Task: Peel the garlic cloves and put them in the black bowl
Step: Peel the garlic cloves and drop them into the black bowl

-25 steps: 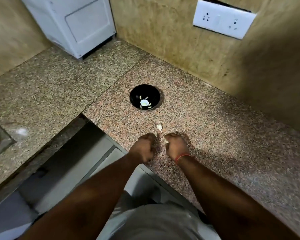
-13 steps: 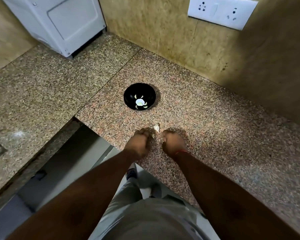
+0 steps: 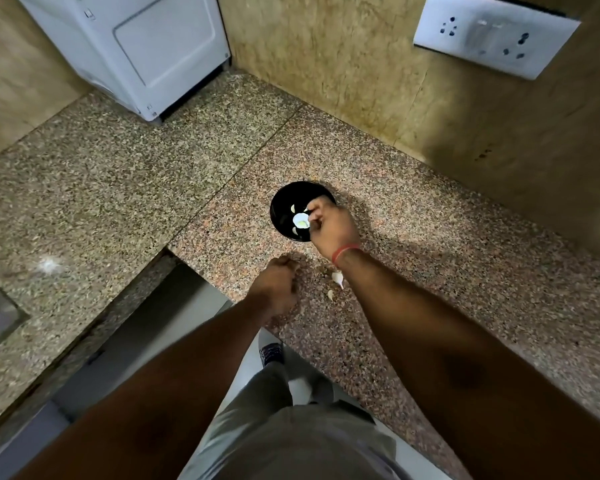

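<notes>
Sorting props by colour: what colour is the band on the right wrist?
Red; the wrist band shows in the head view.

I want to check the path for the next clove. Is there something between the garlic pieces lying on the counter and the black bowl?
Only the person's own right hand and wrist, reaching over the black bowl, cross that path. The garlic pieces lie just under that forearm on the bare counter. Nothing else visible stands between.

right hand (image 3: pixel 333 230) over black bowl (image 3: pixel 284 209) | left hand (image 3: pixel 278 285) fisted on counter (image 3: pixel 430 271)
</notes>
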### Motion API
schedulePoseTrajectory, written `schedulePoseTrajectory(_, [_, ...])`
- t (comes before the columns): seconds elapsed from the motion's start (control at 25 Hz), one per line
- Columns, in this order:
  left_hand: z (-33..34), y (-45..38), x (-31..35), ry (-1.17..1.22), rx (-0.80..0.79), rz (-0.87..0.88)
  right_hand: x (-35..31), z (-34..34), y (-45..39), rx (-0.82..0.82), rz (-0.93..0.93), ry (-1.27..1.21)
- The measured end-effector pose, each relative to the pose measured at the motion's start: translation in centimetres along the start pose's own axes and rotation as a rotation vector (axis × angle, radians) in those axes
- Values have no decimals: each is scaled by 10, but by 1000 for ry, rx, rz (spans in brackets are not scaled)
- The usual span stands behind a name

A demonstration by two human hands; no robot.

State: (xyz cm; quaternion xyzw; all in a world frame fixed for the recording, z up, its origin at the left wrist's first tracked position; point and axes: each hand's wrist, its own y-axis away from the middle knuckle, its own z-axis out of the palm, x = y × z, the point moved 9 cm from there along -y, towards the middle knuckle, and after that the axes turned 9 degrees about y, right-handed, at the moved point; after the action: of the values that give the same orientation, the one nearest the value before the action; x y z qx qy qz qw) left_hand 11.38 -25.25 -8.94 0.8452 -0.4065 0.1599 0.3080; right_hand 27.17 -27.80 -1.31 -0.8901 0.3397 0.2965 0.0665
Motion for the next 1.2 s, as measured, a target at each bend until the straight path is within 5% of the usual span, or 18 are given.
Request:
schedulePoseTrajectory(0.28, [-5, 2, 0, 17, 36, 55, 7, 4, 10, 64, -20, -80])
schedulePoseTrajectory(0.48, [11, 7, 8, 34, 17, 149, 40, 28, 87, 4, -112, 266])
schedulePoseTrajectory(0.68, [21, 25, 27, 103, 82, 184, 72, 52, 120, -93, 50, 411])
schedulePoseTrajectory(0.92, [31, 37, 31, 155, 103, 166, 59, 70, 134, -127, -73, 507])
schedulePoseTrajectory(1.0, [33, 44, 39, 205, 110, 186, 73, 76, 139, -140, -18, 310])
schedulePoseTrajectory(1.12, [43, 53, 33, 390, 103, 88, 105, 88, 155, -211, 328, -436])
schedulePoseTrajectory(1.2, [49, 57, 30, 467, 138, 96, 112, 91, 164, -220, 425, -658])
